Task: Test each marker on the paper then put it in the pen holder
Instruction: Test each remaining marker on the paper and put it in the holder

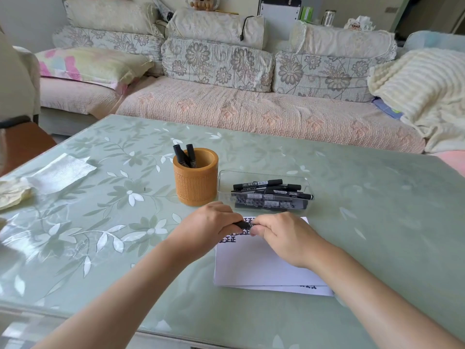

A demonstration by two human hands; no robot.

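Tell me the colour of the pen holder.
The pen holder is orange-tan with a woven-looking band on its lower half; the head view shows it.

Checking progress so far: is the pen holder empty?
No, two black markers stand upright in the brown pen holder on the table.

A home living room: floral-cushioned sofa behind a glass-topped coffee table with leaf-patterned cover.
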